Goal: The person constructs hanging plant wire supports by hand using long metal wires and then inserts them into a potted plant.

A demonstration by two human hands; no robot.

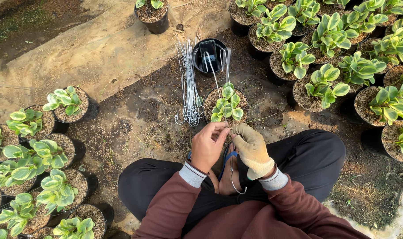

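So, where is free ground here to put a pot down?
Bare soil lies left of the wire bundle, between it and the left pots. The sandy strip at upper left is open too. The right side is crowded with potted plants.

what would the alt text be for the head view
A seated, cross-legged person's bare left hand and gloved right hand pinch a hooked metal wire over a potted green plant. A bundle of wires lies on the soil, with more potted plants on both sides.
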